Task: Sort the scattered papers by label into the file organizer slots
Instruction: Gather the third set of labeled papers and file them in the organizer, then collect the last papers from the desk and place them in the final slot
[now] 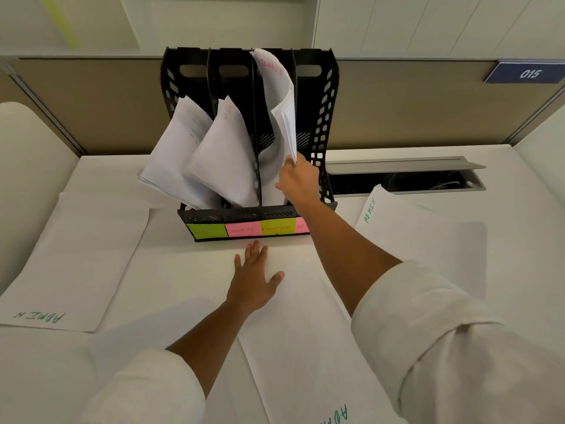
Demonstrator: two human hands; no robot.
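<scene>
White desk surface (183, 270) fills most of the view, backed by a tan partition (412, 102) that carries a blue plate marked 015 (527, 73). At the desk's far edge stands a black file organizer (318, 96) with four slots; papers lean out of the first three, while the fourth looks bare. Loose sheets marked ADMIN lie around it: one at the left (70, 261), one at the right (422, 237), one in the middle (305, 347) under the left hand (253, 280), whose flat, spread fingers press it down. The right hand (298, 179) pinches the edge of a curled FINANCE sheet (276, 87) in the third slot. Coloured sticky labels (244, 229) front the base.
</scene>
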